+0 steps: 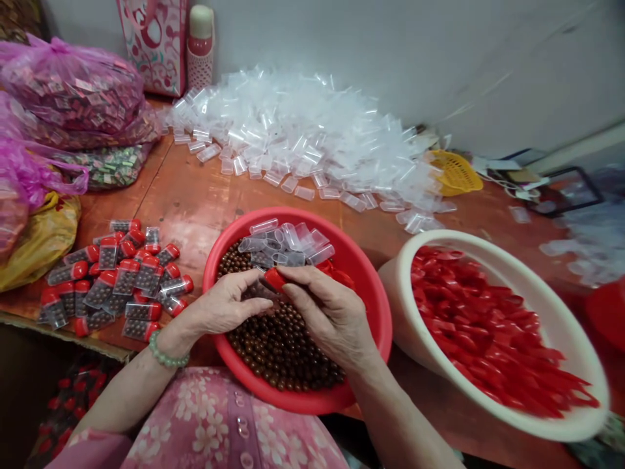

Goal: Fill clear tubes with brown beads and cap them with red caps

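Note:
Over a red basin (383, 326) my two hands meet at one small container. Between the thumb and fingers of my left hand (227, 305) is its clear plastic tube (252, 291), partly hidden. My right hand (332, 316) pinches the red cap (275, 279) at the tube's end; whether the cap is fully seated I cannot tell. Beneath the hands lie many shiny brown beads (280, 348). Several empty clear tubes (293, 244) rest on the beads at the basin's far side, with red caps (342, 273) beside them, partly behind my right hand.
Left of the basin lie capped bead-filled containers (127, 277). Behind it spreads a heap of clear tubes (303, 130). A white tub (405, 326) of red pieces stands at right, near a yellow basket (456, 174). Plastic bags (83, 91), a tote bag (155, 49) and a flask (200, 45) occupy the back left.

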Tool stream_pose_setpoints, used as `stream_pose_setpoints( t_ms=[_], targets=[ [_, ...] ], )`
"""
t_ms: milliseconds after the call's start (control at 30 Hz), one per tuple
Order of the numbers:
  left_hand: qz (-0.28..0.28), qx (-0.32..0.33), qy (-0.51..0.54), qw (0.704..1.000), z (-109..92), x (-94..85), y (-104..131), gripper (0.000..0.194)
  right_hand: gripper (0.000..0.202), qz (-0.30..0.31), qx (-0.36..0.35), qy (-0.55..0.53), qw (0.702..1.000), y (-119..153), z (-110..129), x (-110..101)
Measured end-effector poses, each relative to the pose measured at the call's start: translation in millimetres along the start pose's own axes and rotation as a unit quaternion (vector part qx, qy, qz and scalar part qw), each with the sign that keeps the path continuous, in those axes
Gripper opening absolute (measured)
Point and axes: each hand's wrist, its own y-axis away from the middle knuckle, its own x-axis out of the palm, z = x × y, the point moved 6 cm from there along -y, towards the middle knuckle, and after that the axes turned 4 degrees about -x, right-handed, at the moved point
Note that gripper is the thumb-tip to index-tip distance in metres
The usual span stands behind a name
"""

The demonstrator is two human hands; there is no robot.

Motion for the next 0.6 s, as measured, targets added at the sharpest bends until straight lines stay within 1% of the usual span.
stream_pose_setpoints(
  t_ms=[100,200,267,333,433,533,600],
  targets=[
    [-0.002,0.011,-0.022,1.000,1.2,-1.6,-2.1,0.026,0.019,-0.001,-0.029,0.029,0.999,-0.1,2.2,1.2],
    [-0.010,-0.004,-0.011,1.000,3.6,-2.7,-3.7,0.024,0.019,-0.006,-0.063,0.048,0.997,0.5,3.3,0.8],
    [-0.012,-0.014,-0.010,1.000,4.4,-2.5,-4.4,0.023,0.020,0.000,-0.071,0.047,0.996,-0.1,3.3,0.2],
    [-0.012,-0.021,-0.022,0.999,5.0,-2.1,-4.8,0.021,0.021,0.019,-0.067,0.042,0.997,-2.0,3.0,-0.7],
    [-0.011,-0.033,-0.062,0.997,6.5,-2.0,-4.7,0.020,0.020,0.062,-0.060,0.026,0.996,-5.3,3.4,-1.2],
    [-0.012,-0.043,-0.135,0.990,8.4,-2.7,-4.1,0.020,0.020,0.102,-0.066,0.011,0.993,-4.4,2.8,1.7],
    [-0.015,-0.042,-0.181,0.983,9.0,-3.5,-4.0,0.019,0.021,0.109,-0.079,0.019,0.991,-0.8,1.3,4.7]
  ],
)
